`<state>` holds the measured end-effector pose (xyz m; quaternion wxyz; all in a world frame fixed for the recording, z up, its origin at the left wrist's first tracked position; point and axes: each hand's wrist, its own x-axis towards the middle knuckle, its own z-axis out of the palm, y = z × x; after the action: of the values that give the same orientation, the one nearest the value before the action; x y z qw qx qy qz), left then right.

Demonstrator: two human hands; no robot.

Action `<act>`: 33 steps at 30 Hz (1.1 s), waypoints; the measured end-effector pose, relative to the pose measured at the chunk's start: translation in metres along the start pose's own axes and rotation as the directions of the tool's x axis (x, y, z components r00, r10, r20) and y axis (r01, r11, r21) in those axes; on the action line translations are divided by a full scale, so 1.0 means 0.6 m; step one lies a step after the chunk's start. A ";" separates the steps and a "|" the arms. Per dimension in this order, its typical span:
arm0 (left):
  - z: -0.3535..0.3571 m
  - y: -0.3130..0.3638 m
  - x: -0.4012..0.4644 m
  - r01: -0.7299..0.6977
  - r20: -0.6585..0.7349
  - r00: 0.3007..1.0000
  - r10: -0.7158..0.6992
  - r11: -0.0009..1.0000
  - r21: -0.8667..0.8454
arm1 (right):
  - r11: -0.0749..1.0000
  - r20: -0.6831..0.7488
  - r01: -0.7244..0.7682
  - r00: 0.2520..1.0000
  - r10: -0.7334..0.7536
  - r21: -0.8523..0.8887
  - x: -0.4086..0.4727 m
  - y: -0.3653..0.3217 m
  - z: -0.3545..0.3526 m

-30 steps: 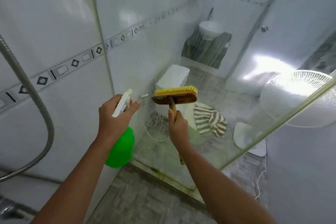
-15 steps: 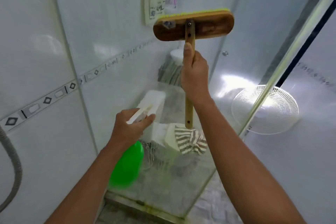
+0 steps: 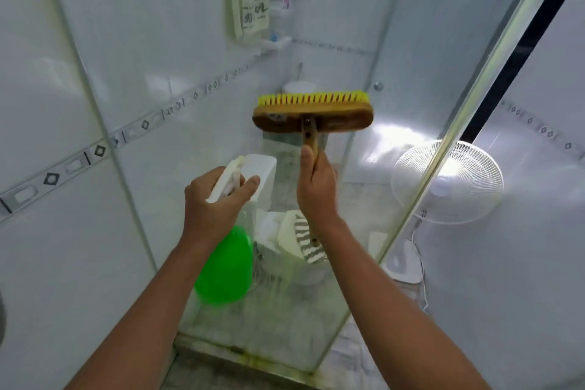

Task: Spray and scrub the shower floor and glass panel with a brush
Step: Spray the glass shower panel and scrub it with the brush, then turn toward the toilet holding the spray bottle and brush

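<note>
Spray bottle (image 3: 223,266) left of brush (image 3: 312,115), before glass panel (image 3: 364,41).

The brush (image 3: 312,119) has a brown wooden head with a worn, slightly shiny varnish, a wooden handle, and stiff yellow bristles that look like plastic. The spray bottle (image 3: 225,266) has a bright green translucent plastic body, smooth and glossy, with a white matt plastic trigger head. The glass panel (image 3: 364,41) is clear and smooth, streaked and cloudy toward its lower part, with a greenish stained metal strip along the bottom edge. The wall tiles (image 3: 63,57) are white, glazed and highly reflective. Behind the glass, a striped cloth (image 3: 308,245) looks soft and matt, and the fan (image 3: 468,180) has a white plastic grille.
</note>
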<state>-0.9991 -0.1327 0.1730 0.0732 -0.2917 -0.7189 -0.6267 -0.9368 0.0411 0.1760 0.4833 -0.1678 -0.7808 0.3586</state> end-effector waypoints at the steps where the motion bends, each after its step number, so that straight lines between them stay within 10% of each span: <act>1: 0.002 -0.009 -0.005 0.000 0.008 1.000 0.000 1.000 0.022 | 0.999 0.025 -0.022 0.999 0.023 -0.043 -0.040 0.041 0.011; 9: -0.006 -0.075 -0.054 0.067 0.002 0.998 -0.067 0.996 0.056 | 0.928 0.300 -0.211 0.904 0.305 -0.308 -0.276 0.238 0.045; 21: 0.006 -0.137 -0.122 0.217 -0.156 0.969 -0.193 0.964 0.153 | 0.996 0.173 -0.081 0.981 0.086 -0.033 -0.159 0.148 0.100; 33: 0.110 -0.200 -0.265 0.394 -0.447 0.851 -0.274 0.897 0.201 | 0.839 0.609 -0.232 0.597 0.523 -0.492 -0.445 0.470 -0.009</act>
<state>-0.9130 -0.1276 -0.0185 0.1516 -0.0100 -0.8100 -0.5663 -0.8288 0.0745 -0.1957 0.0070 -0.2632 -0.9029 0.3399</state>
